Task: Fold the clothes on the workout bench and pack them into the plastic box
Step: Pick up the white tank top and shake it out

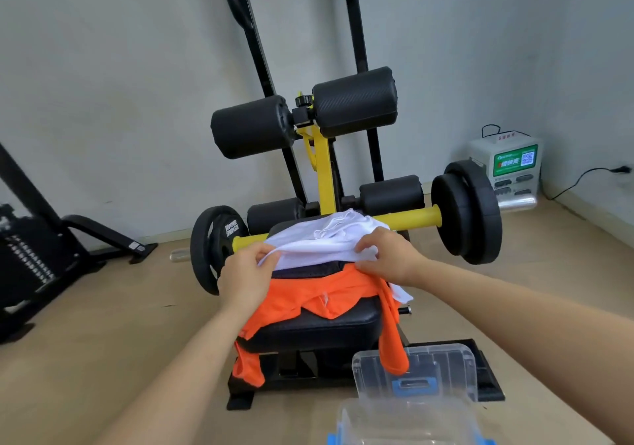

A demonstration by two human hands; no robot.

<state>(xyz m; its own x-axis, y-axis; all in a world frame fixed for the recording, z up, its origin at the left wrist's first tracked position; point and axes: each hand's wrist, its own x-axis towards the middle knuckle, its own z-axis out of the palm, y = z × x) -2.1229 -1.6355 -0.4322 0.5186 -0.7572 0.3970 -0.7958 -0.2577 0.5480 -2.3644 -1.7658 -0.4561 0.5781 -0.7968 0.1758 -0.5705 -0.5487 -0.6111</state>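
Seen from the head camera, your left hand (245,275) and right hand (391,259) each pinch the near edge of the white garment (329,238) in their fingers (262,249). They hold one end apiece, likely so you can lift it flat and free of the orange garment (308,295) beneath. Both clothes lie unfolded on the tabletop (329,323), with orange ends hanging over its sides. The plastic box (408,424) sits open on the floor just below you. Its lid (429,365) is propped behind it, leaving the box ready for packing.
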